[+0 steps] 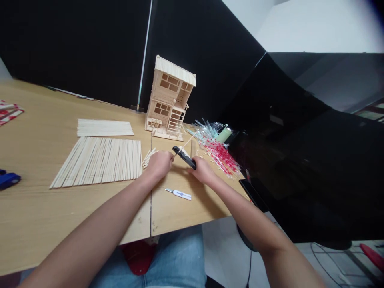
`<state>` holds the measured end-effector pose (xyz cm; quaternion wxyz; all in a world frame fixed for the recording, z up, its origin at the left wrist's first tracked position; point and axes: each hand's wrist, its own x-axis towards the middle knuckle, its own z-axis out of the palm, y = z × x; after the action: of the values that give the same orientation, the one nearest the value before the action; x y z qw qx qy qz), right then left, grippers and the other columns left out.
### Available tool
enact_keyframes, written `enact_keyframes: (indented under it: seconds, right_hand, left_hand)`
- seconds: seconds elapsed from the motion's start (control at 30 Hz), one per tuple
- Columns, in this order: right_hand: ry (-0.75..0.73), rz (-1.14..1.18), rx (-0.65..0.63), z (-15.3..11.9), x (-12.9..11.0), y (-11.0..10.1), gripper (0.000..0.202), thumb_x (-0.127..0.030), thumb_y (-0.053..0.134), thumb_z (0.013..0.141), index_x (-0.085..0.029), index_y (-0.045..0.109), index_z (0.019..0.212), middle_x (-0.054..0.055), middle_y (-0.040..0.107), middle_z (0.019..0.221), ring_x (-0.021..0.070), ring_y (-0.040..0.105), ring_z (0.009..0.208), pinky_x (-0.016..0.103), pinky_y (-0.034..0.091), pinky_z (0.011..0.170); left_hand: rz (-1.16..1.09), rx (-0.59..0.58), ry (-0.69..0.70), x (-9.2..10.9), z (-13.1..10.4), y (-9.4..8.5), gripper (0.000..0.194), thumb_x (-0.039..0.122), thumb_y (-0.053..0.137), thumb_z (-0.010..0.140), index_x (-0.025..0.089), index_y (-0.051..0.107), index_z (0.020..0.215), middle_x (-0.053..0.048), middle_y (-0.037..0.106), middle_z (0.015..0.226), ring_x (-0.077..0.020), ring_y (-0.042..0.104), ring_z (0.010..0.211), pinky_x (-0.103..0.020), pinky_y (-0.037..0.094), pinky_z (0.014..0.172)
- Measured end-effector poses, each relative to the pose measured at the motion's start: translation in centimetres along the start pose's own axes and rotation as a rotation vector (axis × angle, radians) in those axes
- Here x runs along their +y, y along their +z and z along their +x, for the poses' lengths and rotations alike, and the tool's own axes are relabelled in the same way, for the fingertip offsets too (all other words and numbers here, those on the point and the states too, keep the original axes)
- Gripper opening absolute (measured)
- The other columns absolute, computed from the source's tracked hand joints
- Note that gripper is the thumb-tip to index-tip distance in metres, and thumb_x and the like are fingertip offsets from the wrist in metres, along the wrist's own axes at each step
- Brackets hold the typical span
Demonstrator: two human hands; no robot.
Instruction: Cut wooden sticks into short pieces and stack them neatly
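Stick (188, 141) is in left hand (161, 163), black tool (185, 157) in right hand (202, 170); white knife (187, 196) bears blurred mark (181, 194).

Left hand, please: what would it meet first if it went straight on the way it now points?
The left hand would probably meet the black tool in the right hand first, though depth is unclear from one view.

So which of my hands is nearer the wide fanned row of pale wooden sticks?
Left. Your left hand is just right of the row; your right hand is farther right, holding a black handheld tool.
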<state>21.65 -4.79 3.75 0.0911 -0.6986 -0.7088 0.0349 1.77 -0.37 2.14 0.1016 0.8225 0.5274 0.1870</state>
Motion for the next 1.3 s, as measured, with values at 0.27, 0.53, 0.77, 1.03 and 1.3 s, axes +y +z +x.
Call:
enact_keyframes:
  seconds: [0.27, 0.53, 0.77, 1.03, 1.3]
  right_hand:
    - [0.013, -0.048, 0.004, -1.0, 0.7, -0.9, 0.026, -0.041, 0.071, 0.087, -0.018, 0.065, 0.096, 0.008, 0.072, 0.091, 0.0220, 0.066, 0.082, 0.027, 0.040, 0.068]
    - [0.098, -0.067, 0.022, -0.5, 0.5, 0.6, 0.020, -0.041, 0.062, 0.093, -0.022, 0.065, 0.098, 0.006, 0.073, 0.090, 0.0233, 0.068, 0.082, 0.026, 0.039, 0.066]
    - [0.057, -0.065, 0.095, -0.4, 0.3, 1.2, 0.056, -0.072, 0.053, 0.088, -0.021, 0.068, 0.104, 0.010, 0.074, 0.088, 0.0257, 0.069, 0.082, 0.028, 0.042, 0.067]
    - [0.105, -0.151, 0.076, 0.8, 0.8, 1.6, 0.057, -0.072, 0.048, 0.090, -0.022, 0.072, 0.102, 0.011, 0.075, 0.087, 0.0269, 0.070, 0.081, 0.029, 0.046, 0.069]
    - [0.096, -0.165, 0.108, 2.3, 1.0, 1.5, 0.053, -0.067, 0.051, 0.091, -0.020, 0.074, 0.092, 0.013, 0.074, 0.085, 0.0267, 0.070, 0.080, 0.029, 0.047, 0.070]
  left_hand:
    - [-0.032, -0.048, -0.008, 0.7, -0.2, -0.3, 0.034, 0.030, 0.044, 0.090, 0.020, 0.076, 0.092, -0.013, 0.077, 0.094, -0.0258, 0.070, 0.088, -0.032, 0.046, 0.075]
    - [-0.030, -0.026, 0.004, 0.8, -0.2, -0.7, 0.032, 0.030, 0.046, 0.091, 0.019, 0.076, 0.087, -0.015, 0.076, 0.089, -0.0281, 0.070, 0.085, -0.033, 0.044, 0.070]
    - [-0.024, 0.012, -0.003, 0.4, -0.1, -0.6, 0.033, 0.031, 0.045, 0.092, 0.019, 0.076, 0.088, -0.014, 0.076, 0.090, -0.0282, 0.070, 0.084, -0.033, 0.042, 0.066]
    - [-0.008, 0.022, 0.007, 0.5, -0.2, -0.3, 0.034, 0.030, 0.045, 0.092, 0.019, 0.076, 0.090, -0.015, 0.076, 0.092, -0.0284, 0.070, 0.085, -0.034, 0.044, 0.070]
    - [0.007, 0.035, 0.007, 0.7, -0.2, -0.1, 0.033, 0.033, 0.045, 0.092, 0.020, 0.075, 0.092, -0.013, 0.077, 0.092, -0.0277, 0.070, 0.086, -0.034, 0.046, 0.071]
